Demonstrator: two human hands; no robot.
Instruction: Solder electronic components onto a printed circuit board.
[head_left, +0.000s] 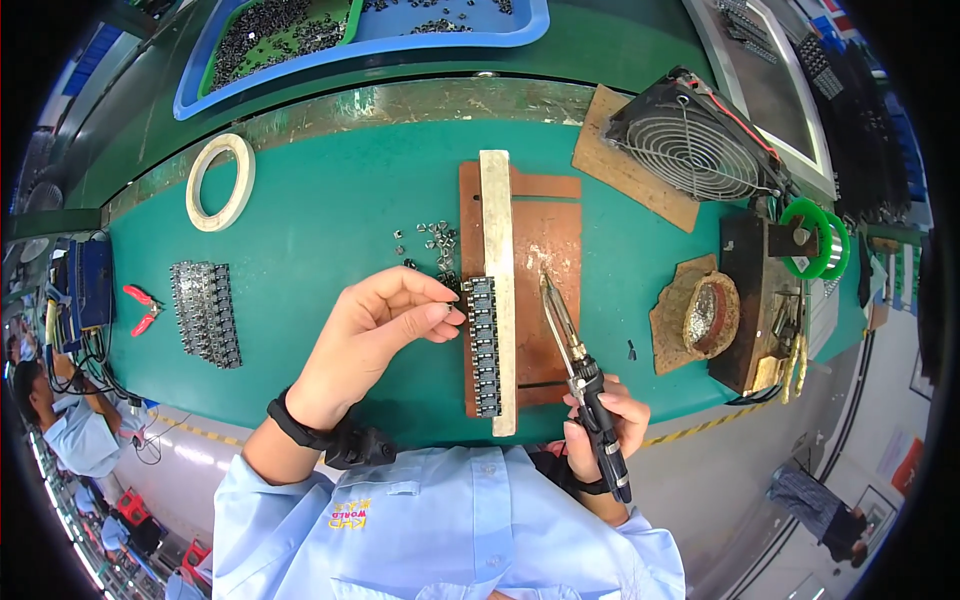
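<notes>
My left hand is closed in a pinch beside the upper end of a row of black components. A small dark part shows at its fingertips, mostly hidden. That row lies along a pale straight bar on a brown board. My right hand is wrapped round a black-handled soldering iron with a thin tube along its side. The iron's tip rests on or just above the board, right of the bar. Small loose metallic parts lie left of the board.
At the right are a fan with a wire guard, a round dish and a green solder spool. At the left lie finished-looking component strips, red pliers and a tape roll. A blue tray stands behind.
</notes>
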